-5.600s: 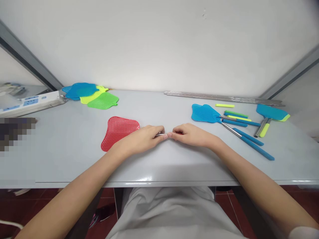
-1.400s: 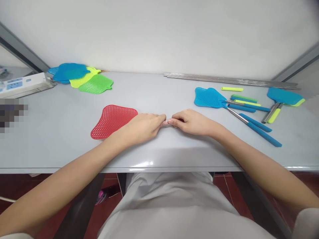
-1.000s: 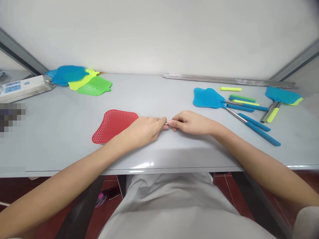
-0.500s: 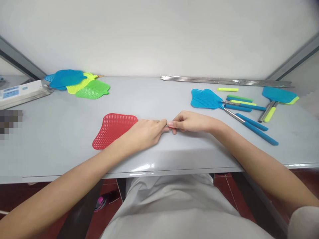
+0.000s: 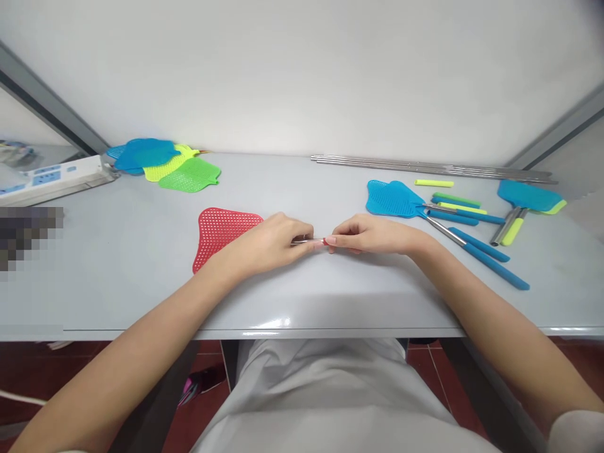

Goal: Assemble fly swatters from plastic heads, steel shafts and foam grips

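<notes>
A red perforated fly swatter head (image 5: 219, 229) lies on the table, partly covered by my left hand (image 5: 280, 240). That hand is closed around a thin metal rod (image 5: 301, 241) that runs rightward from under its fingers; where the rod meets the swatter head is hidden. At the rod's right end, my right hand (image 5: 365, 233) pinches a small red piece (image 5: 325, 241) between thumb and fingers. Most of the red piece is covered, so its shape cannot be made out.
Blue, yellow and green swatter heads (image 5: 189, 175) are stacked at the back left, beside a white power strip (image 5: 70, 177). Long metal rods (image 5: 425, 168) lie along the wall. Blue swatters (image 5: 394, 198) and coloured handle sleeves (image 5: 497, 264) lie at right.
My left fingers have loosened and lifted a little, baring more of the metal rod. My right hand stays pinched at its end. The whole view has shifted slightly.
</notes>
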A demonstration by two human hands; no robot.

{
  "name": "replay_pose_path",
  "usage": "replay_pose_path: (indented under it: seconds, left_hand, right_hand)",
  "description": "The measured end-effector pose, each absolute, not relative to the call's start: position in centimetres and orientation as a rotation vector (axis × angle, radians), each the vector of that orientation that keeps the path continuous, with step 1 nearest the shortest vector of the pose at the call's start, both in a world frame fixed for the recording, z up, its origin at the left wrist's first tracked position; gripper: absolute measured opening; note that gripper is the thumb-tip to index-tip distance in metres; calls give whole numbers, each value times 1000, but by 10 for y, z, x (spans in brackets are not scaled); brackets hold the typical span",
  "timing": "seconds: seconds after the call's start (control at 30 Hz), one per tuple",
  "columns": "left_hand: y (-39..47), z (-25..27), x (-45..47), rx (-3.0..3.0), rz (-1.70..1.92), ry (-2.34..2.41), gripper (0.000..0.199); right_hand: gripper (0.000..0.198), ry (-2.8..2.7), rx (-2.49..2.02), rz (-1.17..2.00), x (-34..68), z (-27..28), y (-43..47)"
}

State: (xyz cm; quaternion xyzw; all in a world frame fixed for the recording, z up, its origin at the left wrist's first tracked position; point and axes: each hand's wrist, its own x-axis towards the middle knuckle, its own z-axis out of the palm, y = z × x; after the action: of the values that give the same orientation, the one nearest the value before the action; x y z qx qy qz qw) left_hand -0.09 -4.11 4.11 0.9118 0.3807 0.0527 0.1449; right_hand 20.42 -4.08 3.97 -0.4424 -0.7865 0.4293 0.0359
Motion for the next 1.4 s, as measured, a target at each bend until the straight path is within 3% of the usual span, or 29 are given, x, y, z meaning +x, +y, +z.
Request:
replay_pose_path:
  seconds: [0.23, 1.4]
  left_hand:
    - [-36, 39, -9, 2593, 24, 1184, 45]
    - [-38, 28, -5, 2644, 51, 1170, 47]
  right_hand:
    - [43, -2382, -1408, 1310, 210, 44, -39]
    - [46, -2347, -1453, 1291, 205, 35, -38]
